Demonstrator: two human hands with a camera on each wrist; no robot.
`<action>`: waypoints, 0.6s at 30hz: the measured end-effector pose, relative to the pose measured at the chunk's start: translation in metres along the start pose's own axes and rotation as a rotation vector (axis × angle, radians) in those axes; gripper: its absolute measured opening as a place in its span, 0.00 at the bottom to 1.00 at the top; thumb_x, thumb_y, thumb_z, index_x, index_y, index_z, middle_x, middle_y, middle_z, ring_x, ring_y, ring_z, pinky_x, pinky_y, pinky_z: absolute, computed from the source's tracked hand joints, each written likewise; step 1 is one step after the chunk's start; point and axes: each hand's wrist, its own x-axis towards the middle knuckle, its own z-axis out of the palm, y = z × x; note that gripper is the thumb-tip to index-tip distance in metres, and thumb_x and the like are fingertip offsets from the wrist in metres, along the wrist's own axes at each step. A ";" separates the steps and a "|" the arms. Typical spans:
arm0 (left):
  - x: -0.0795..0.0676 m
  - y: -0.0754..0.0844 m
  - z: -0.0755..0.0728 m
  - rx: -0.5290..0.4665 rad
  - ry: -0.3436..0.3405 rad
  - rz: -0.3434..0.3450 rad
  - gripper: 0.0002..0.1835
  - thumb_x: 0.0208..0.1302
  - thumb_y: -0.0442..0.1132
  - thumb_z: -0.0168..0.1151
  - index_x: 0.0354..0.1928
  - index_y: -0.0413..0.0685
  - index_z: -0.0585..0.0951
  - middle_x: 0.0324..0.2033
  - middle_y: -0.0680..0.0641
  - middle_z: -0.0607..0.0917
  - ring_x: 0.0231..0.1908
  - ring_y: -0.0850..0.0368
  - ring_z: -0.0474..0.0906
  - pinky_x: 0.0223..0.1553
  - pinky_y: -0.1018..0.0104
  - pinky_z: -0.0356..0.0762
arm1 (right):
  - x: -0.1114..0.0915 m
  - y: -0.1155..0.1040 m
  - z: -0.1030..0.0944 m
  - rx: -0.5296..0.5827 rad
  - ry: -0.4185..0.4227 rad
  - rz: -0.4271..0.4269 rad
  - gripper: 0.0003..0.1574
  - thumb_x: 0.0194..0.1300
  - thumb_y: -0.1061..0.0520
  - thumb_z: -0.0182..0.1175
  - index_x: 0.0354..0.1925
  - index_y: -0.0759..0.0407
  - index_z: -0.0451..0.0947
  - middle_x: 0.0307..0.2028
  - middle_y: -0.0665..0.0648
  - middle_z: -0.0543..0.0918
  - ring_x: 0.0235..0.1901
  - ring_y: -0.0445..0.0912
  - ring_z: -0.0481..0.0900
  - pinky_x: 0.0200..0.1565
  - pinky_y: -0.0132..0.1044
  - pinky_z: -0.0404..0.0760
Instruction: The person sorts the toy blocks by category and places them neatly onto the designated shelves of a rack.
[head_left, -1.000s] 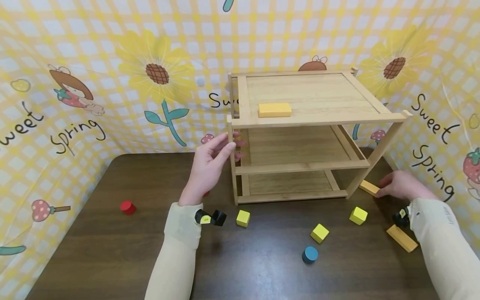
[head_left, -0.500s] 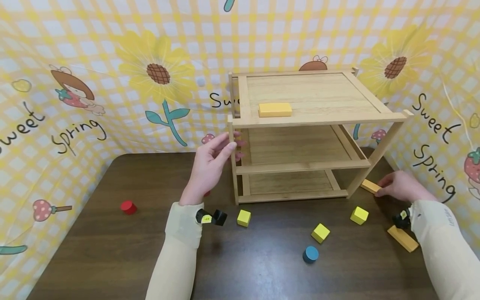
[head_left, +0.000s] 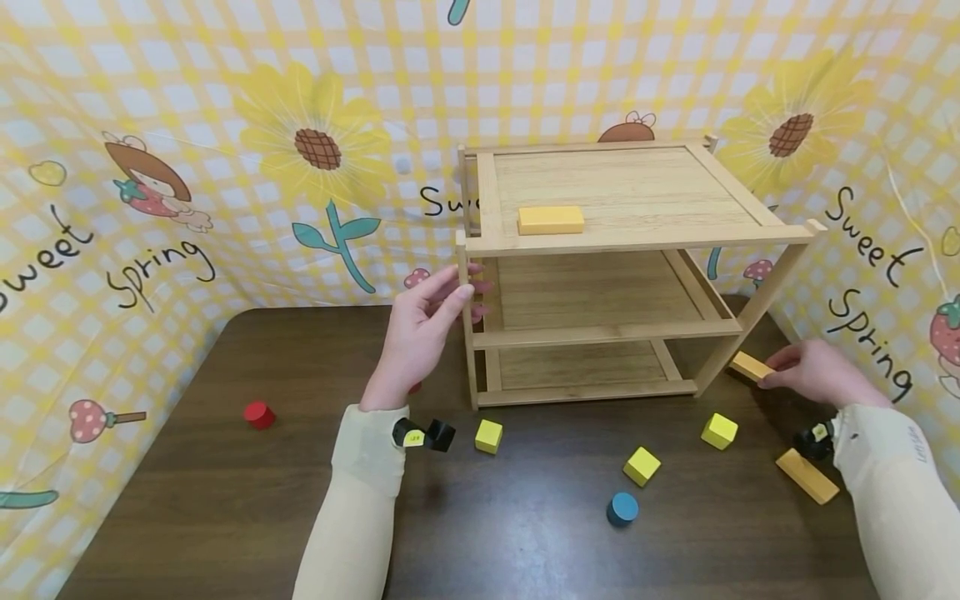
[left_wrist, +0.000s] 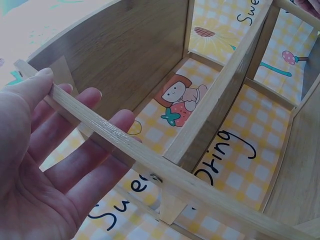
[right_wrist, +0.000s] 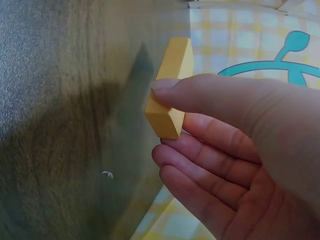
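In the head view, a three-tier wooden shelf (head_left: 600, 243) stands on the dark table. My left hand (head_left: 416, 329) holds its front left post (left_wrist: 112, 132); in the left wrist view the thumb lies on one side of the post and the fingers curl behind it. To the right of the shelf, my right hand (head_left: 813, 372) pinches a yellow-orange rectangular block (head_left: 752, 367) by one end. The right wrist view shows the thumb across that block (right_wrist: 175, 60), with the fingers under it and the table beyond. A similar block (head_left: 551, 221) lies on the shelf's top board.
Another long block (head_left: 807, 476) lies near the right wrist. Yellow cubes (head_left: 641, 466) and a blue cylinder (head_left: 622, 509) sit in front of the shelf. A red cylinder (head_left: 258, 415) is at the left. Patterned cloth (head_left: 322, 75) hangs behind and at both sides.
My right hand has moved slightly to the right with the block, which now appears tilted away from the shelf's leg. The left hand has stayed on the post.
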 end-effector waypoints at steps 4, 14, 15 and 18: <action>0.000 0.001 0.000 0.003 0.002 0.002 0.17 0.78 0.36 0.57 0.63 0.38 0.80 0.51 0.37 0.85 0.39 0.35 0.85 0.46 0.51 0.86 | -0.003 0.000 -0.002 0.004 0.017 -0.013 0.30 0.62 0.49 0.73 0.46 0.76 0.81 0.39 0.67 0.86 0.38 0.60 0.82 0.40 0.54 0.83; 0.000 0.002 0.001 -0.028 0.009 -0.010 0.16 0.77 0.35 0.58 0.61 0.37 0.80 0.47 0.39 0.87 0.38 0.32 0.84 0.45 0.46 0.85 | -0.012 -0.005 -0.008 0.006 0.065 -0.004 0.34 0.64 0.45 0.72 0.51 0.75 0.80 0.42 0.70 0.85 0.40 0.61 0.83 0.37 0.51 0.83; 0.000 0.002 0.001 -0.025 0.009 -0.010 0.16 0.77 0.35 0.58 0.61 0.37 0.80 0.47 0.38 0.87 0.38 0.32 0.84 0.46 0.46 0.85 | -0.012 -0.005 -0.008 0.004 0.068 -0.003 0.34 0.65 0.45 0.71 0.51 0.75 0.80 0.43 0.70 0.85 0.40 0.62 0.83 0.37 0.51 0.83; 0.000 0.001 0.001 -0.013 0.006 -0.009 0.16 0.77 0.35 0.57 0.62 0.37 0.80 0.48 0.37 0.86 0.38 0.32 0.84 0.46 0.46 0.85 | -0.015 -0.004 -0.009 0.019 0.083 -0.004 0.34 0.66 0.46 0.71 0.52 0.77 0.79 0.43 0.71 0.85 0.41 0.63 0.83 0.37 0.49 0.83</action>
